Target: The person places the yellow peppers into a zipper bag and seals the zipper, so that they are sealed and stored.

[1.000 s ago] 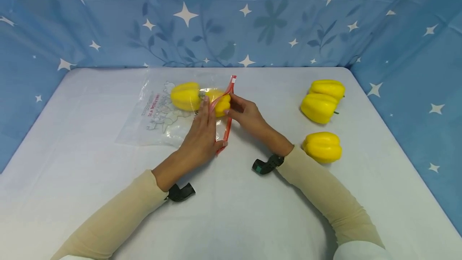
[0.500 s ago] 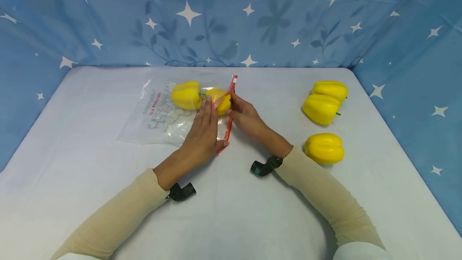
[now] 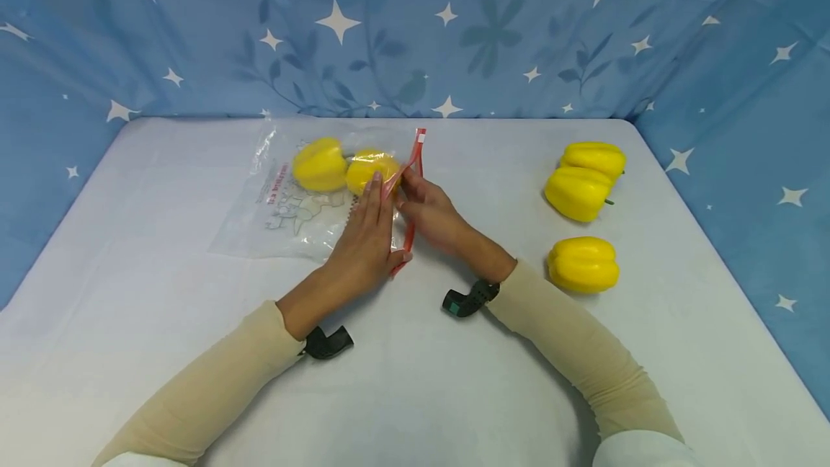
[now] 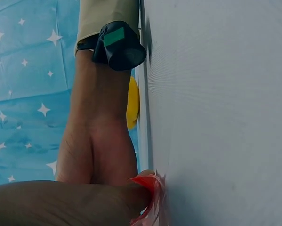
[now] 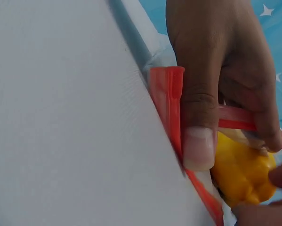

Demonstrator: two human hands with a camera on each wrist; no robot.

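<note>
A clear zip bag (image 3: 243,225) with a red zip strip (image 3: 409,236) lies left of centre, its mouth facing right. My left hand (image 3: 363,233) holds that mouth, fingers along the upper lip and thumb on the lower strip, as the right wrist view shows. One yellow bell pepper (image 3: 320,166) lies deeper inside the bag. A second yellow bell pepper (image 5: 242,172) is just within the mouth. My right hand (image 3: 434,215) reaches in at the mouth, its thumb and fingers about this pepper's near end. The bag's plastic and the left hand partly hide its grip.
Two yellow bell peppers (image 3: 577,193) touch each other at the right of the white table (image 3: 402,395). Another yellow pepper (image 3: 583,265) lies nearer to me, beside my right sleeve (image 3: 570,352). A blue star-patterned curtain (image 3: 415,34) stands behind the table and along its sides.
My right hand has moved left and pushed the second pepper farther into the bag. The first pepper has shifted left and slightly away. My left hand stays nearly in place.
</note>
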